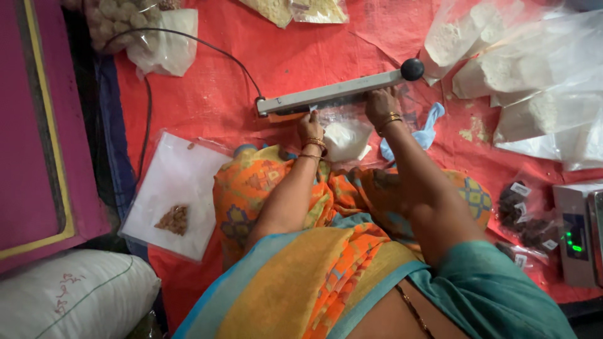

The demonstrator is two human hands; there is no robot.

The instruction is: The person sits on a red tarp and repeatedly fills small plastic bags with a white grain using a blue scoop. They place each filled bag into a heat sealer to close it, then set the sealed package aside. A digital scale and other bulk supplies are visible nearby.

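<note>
Lap: orange patterned cloth, nearest the lens, below both forearms.
Pouch [344, 135]: clear, white powder inside, top edge under sealer bar, on red sheet [207, 94].
Left hand [310, 129]: fingers closed on pouch's left edge.
Right hand [382, 103]: pressed on pouch top beside sealer [333, 94]; grip cannot be told.
Surroundings: blue cloth [427, 132] right of pouch; scale [576, 232] far right; powder bags [534, 75] upper right.

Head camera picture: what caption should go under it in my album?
Both hands, left and right, press a clear bag of white powder under a heat sealer bar.
</note>
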